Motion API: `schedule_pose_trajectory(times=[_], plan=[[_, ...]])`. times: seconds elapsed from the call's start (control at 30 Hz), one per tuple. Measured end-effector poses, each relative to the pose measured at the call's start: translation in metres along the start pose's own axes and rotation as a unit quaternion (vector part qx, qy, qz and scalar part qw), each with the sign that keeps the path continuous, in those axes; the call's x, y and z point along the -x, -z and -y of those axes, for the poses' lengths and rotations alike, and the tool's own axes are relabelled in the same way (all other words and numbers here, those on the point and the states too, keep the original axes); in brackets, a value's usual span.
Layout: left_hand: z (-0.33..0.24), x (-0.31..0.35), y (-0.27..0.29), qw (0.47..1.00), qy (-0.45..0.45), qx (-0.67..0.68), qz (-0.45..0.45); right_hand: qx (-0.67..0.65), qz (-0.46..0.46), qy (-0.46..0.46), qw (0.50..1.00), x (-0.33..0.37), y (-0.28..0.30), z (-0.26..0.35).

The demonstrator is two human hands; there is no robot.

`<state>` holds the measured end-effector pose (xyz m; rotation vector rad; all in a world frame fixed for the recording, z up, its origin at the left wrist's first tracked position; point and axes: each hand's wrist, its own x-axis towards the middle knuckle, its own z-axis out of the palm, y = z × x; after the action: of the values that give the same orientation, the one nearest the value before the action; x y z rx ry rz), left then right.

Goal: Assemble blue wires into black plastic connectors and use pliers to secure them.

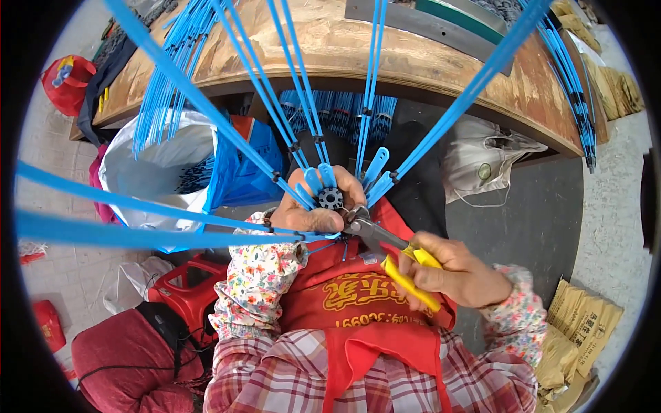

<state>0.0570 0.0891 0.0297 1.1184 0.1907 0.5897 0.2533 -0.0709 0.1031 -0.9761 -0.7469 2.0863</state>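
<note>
Brown plywood workbench point(441, 51) spanned the far side; thin blue plastic rods point(196, 34) lay bunched on it. Left hand point(296, 216) gripped a round black notched hub point(330, 198) above the red cloth apron point(301, 306); long blue plastic ribs point(441, 124) fanned outward around it. Right hand point(451, 268) was wrapped around yellow-handled metal pliers point(385, 235), their tip beside the left thumb; tip contact could not be determined.

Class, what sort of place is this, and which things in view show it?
Probably a small workshop: a worn wooden workbench, a bundle of blue rods on it, and yellow-handled pliers in the right hand.
</note>
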Motion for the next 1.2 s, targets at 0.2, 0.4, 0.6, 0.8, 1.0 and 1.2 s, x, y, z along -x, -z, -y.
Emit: schedule_pose_trajectory(times=[0.2, 0.4, 0.6, 0.8, 1.0, 1.2], plan=[[0.001, -0.005, -0.001, 0.999, 0.011, -0.041, -0.015, 0.504, -0.192, 0.121, 0.833, 0.006, 0.004, 0.006], [0.008, -0.003, 0.003, 0.998, 0.001, -0.056, 0.008, 0.630, -0.215, 0.191, 0.722, 0.003, 0.010, -0.003], [0.024, 0.001, -0.005, 0.966, 0.013, 0.257, -0.020, 0.153, 0.015, 0.090, 0.984, -0.001, 0.025, -0.018], [0.007, -0.004, -0.005, 0.995, 0.001, 0.098, 0.028, 0.012, 0.019, -0.006, 1.000, 0.006, 0.030, -0.015], [0.003, 0.004, -0.002, 0.997, 0.067, -0.024, 0.001, 0.527, -0.232, 0.196, 0.794, 0.014, 0.017, -0.010], [0.008, 0.000, -0.007, 0.997, 0.054, -0.042, -0.027, 0.564, -0.212, 0.189, 0.775, 0.014, 0.020, -0.012]])
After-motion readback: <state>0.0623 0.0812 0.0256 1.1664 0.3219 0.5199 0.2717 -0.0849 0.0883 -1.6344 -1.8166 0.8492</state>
